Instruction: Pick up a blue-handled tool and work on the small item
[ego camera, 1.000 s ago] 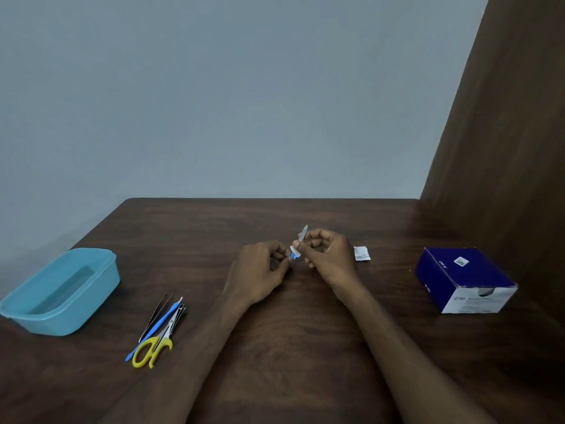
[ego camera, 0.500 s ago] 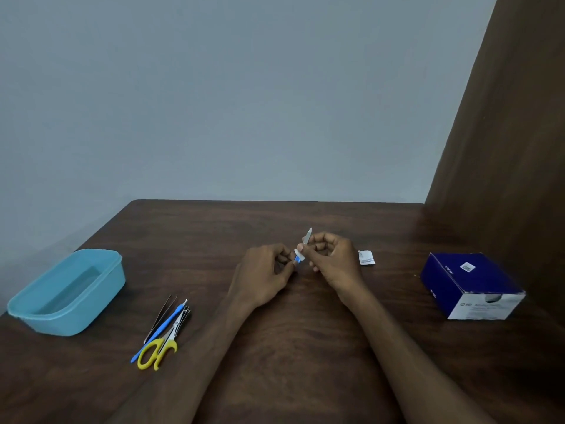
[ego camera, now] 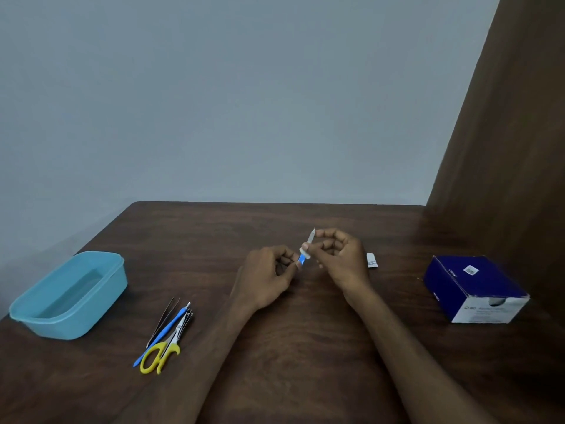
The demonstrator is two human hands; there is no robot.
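A small blue-handled tool with a pale covered tip [ego camera: 306, 250] is held above the dark wooden table [ego camera: 305, 347], its blue end pinched by the left hand [ego camera: 266, 278], its tip sleeve pinched by the right hand [ego camera: 339, 261]; the sleeve appears not yet removed.

Place: plain indoor room, exact kind unclear
Surface [ego camera: 275, 347]: dark wood grain, set against bare grey wall [ego camera: 244, 102]
Right: brown wooden panel [ego camera: 504, 148]
Near left: scissors [ego camera: 162, 350], tweezers [ego camera: 163, 319]
Far left: blue tub [ego camera: 70, 295]
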